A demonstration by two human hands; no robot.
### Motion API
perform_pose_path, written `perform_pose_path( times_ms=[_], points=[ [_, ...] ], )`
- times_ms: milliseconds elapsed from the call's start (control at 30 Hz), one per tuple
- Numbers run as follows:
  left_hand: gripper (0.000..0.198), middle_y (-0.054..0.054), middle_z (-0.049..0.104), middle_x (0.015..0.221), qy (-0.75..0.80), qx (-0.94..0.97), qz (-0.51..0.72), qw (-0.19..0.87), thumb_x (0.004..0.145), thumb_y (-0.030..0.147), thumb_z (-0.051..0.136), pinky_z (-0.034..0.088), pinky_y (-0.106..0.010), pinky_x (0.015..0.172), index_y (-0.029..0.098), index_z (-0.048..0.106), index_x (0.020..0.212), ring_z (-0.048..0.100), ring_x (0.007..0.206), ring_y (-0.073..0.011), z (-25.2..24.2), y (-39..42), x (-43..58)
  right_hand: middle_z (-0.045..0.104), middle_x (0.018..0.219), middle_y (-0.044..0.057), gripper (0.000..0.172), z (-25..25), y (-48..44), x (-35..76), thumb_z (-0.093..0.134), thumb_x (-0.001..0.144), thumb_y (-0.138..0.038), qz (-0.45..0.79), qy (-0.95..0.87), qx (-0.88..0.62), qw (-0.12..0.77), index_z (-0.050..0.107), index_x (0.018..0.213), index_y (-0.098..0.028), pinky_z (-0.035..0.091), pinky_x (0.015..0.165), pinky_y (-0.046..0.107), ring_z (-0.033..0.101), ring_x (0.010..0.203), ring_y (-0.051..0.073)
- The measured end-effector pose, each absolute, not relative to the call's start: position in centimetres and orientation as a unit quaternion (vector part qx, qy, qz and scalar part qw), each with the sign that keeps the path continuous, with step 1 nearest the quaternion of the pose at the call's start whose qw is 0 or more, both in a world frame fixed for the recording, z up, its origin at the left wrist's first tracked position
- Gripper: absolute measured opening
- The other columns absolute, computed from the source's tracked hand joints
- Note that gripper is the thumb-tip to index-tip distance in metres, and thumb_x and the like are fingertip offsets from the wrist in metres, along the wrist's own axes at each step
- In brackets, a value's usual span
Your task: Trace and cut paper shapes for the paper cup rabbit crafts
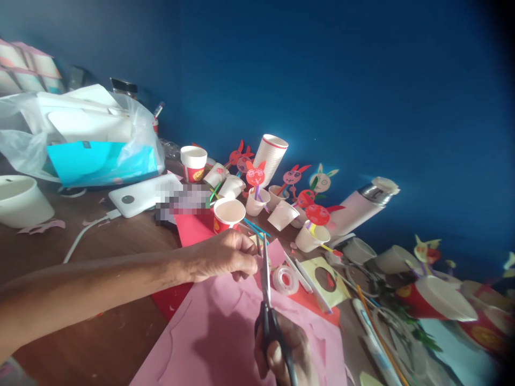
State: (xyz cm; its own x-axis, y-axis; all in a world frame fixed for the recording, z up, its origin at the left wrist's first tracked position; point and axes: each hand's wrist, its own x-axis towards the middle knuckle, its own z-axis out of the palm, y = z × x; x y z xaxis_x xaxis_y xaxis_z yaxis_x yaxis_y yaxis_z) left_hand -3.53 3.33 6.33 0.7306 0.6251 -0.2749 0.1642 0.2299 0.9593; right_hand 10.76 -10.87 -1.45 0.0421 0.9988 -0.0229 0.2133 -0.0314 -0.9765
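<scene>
My right hand [287, 348] grips black-handled scissors [266, 284], their blades slightly apart and pointing up and away from me. Just left of the blade tips, my left hand [229, 254] is closed in a pinch; whatever lies between its fingertips is too small to make out. Below both hands spreads a large sheet of pink paper [225, 332] with cut edges. A roll of clear tape [285, 280] and a small pink paper piece [277, 252] lie right of the blades. Beyond my left hand stands a red and white paper cup [229, 213].
Small white cups with paper animal faces [256, 174] line the wall, near a stack of cups [270, 155]. A pale flask [362, 206] leans at right. On the left are a plastic bag [100, 161], a white power bank [140, 195] and its cable [86, 231].
</scene>
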Motion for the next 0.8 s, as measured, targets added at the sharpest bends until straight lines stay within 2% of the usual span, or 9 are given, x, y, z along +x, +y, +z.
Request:
perform_pose_path(
  times_ms=[133, 333, 567, 800],
  points=[
    [0.009, 0.001, 0.051, 0.046, 0.328, 0.606, 0.151, 0.709, 0.057, 0.019, 0.059, 0.038, -0.021, 0.047, 0.012, 0.055, 0.052, 0.048, 0.048, -0.0093, 6.42, 3.47, -3.68, 0.049, 0.043, 0.0, 0.053, -1.57, -10.95, 10.73, 0.049, 0.067, -0.072, 0.466, -0.514, -0.564, 0.449, 0.056, 0.059, -0.02, 0.041, 0.036, 0.021, 0.049, 0.037, 0.013],
    [0.006, 0.002, 0.05, 0.047, 0.338, 0.603, 0.136, 0.71, 0.056, 0.018, 0.059, 0.038, -0.02, 0.047, 0.013, 0.056, 0.054, 0.048, 0.049, -0.0087, 6.58, 3.58, -3.75, 0.043, 0.039, -0.003, 0.058, -1.74, -11.01, 10.5, 0.053, 0.061, -0.075, 0.477, -0.486, -0.555, 0.479, 0.052, 0.054, -0.018, 0.035, 0.037, 0.019, 0.038, 0.035, 0.008],
    [0.009, 0.003, 0.05, 0.047, 0.327, 0.62, 0.139, 0.7, 0.057, 0.019, 0.058, 0.037, -0.02, 0.047, 0.013, 0.054, 0.052, 0.048, 0.049, -0.0087, 6.66, 3.55, -3.82, 0.042, 0.041, -0.003, 0.055, -0.96, -11.0, 10.31, 0.056, 0.061, -0.073, 0.509, -0.468, -0.545, 0.474, 0.051, 0.058, -0.019, 0.035, 0.035, 0.019, 0.043, 0.038, 0.01],
    [0.005, 0.003, 0.051, 0.048, 0.313, 0.617, 0.126, 0.711, 0.056, 0.016, 0.057, 0.037, -0.02, 0.047, 0.014, 0.054, 0.052, 0.047, 0.048, -0.0082, 6.85, 3.87, -4.0, 0.043, 0.042, -0.004, 0.053, -1.63, -11.05, 10.67, 0.057, 0.063, -0.07, 0.507, -0.48, -0.527, 0.485, 0.054, 0.058, -0.017, 0.031, 0.038, 0.018, 0.041, 0.038, 0.008]
  ],
)
